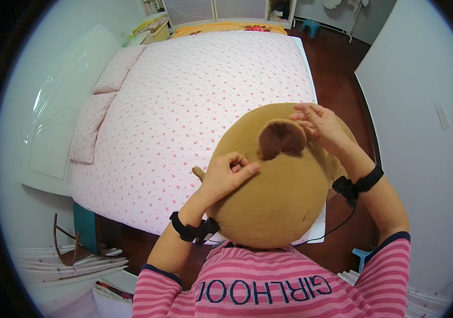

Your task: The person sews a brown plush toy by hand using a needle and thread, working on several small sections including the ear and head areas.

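Note:
A large round plush toy (269,206) in tan brown fur is right in front of my body, at the bed's near right corner. On its top an ear (282,139) with a dark brown inner side stands up. My left hand (230,174) rests on the fur to the left of the ear, fingers curled and thumb close to the index finger. Close to the ear's right edge is my right hand (317,126), its fingertips drawn together. Whatever lies between the fingertips of either hand is too small to make out. A small tan nub (199,173) sticks out past my left wrist.
A bed with a pink-dotted white sheet (200,90) spreads ahead, two pillows (94,124) along its left. A wall (422,100) runs along the right, beyond a strip of dark red floor (337,85). A chair (78,238) is at lower left, a blue stool (310,27) far right.

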`<state>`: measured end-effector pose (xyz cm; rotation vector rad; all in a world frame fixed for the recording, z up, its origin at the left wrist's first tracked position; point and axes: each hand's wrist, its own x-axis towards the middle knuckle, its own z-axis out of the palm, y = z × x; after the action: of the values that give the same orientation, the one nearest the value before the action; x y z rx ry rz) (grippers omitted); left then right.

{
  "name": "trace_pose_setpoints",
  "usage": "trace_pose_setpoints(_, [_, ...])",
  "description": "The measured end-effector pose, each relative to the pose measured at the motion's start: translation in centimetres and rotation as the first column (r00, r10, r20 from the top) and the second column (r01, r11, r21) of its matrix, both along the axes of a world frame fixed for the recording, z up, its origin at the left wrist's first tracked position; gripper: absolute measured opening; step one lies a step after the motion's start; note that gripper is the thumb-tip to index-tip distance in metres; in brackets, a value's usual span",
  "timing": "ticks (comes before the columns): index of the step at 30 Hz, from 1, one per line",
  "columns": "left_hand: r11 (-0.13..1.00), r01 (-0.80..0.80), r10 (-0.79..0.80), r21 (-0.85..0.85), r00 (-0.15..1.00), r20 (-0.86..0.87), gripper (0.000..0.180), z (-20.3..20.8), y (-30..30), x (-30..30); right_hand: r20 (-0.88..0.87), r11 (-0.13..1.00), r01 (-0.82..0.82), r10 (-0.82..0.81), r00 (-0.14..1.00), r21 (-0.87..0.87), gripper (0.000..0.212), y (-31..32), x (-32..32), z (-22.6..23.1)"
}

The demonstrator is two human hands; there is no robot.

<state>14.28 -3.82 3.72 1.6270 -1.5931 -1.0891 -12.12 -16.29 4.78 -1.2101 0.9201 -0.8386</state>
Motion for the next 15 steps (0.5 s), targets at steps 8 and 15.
trace_pose_setpoints(8, [0.847,-0.492,0.455,-0.200,0.866,-0.207,0.029,-5.0,1.9,7.5,-0.691,0.857,-0.320,-0.057,0.721,-0.405,0.071,0.3,-7.5,-4.5])
trace_pose_setpoints(15, [0.875,-0.403,0.431,-0.268,0.901,0.055,0.042,-7.3,6.4,11.1,-0.530,0.613,-0.376,-0.083,0.844,-0.695,0.046,2.6,2.3,-4.9])
